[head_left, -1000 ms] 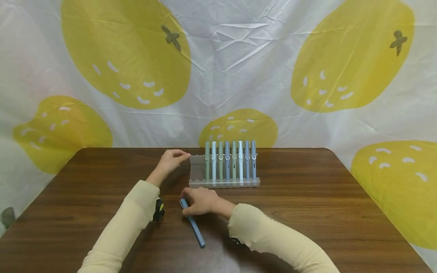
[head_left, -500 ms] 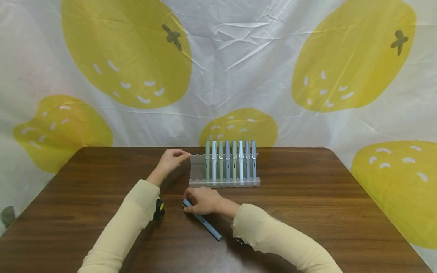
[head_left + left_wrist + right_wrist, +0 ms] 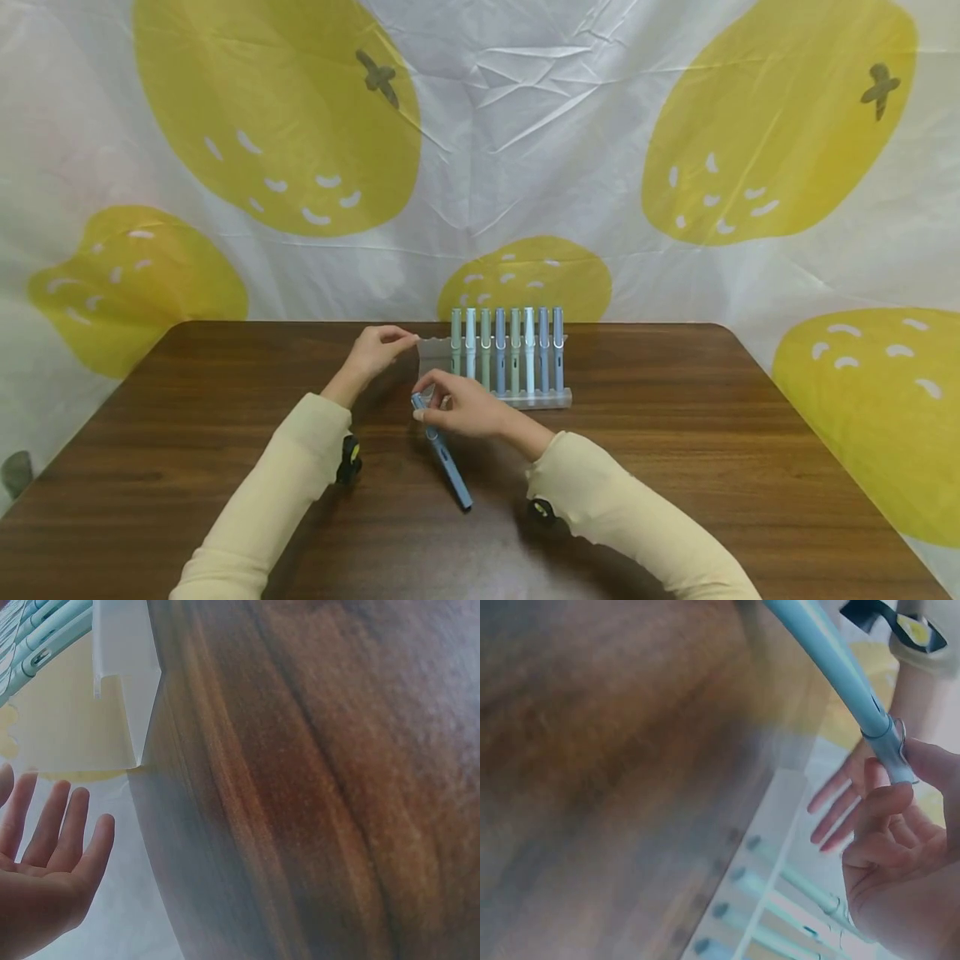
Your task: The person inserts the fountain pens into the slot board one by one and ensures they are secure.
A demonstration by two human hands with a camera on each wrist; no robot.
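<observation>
A blue pen [image 3: 448, 462] hangs at a slant, its lower end toward the person. My right hand [image 3: 468, 406] pinches it by the clip end between thumb and fingers, as the right wrist view also shows with the pen [image 3: 840, 671]. Behind it on the table stands a clear pen rack [image 3: 555, 400] with several green, pale blue and blue pens upright in its slots. At the rack's upper left corner, my left hand [image 3: 372, 353] pinches the edge with thumb and forefinger. The other fingers of that hand [image 3: 52, 877] are spread in the left wrist view. Part of the rack's lower left is hidden behind my right hand.
The dark wooden table [image 3: 187, 467] ends in a straight back edge just behind the rack. Beyond it hangs a white cloth [image 3: 525, 167] with yellow fruit prints. The rack's leftmost slots, left of the green pen, hold no pen.
My right hand has lifted the blue pen off the table and carried it forward, toward the rack. The pen's slant has shifted. My left hand stays at the rack's corner.
</observation>
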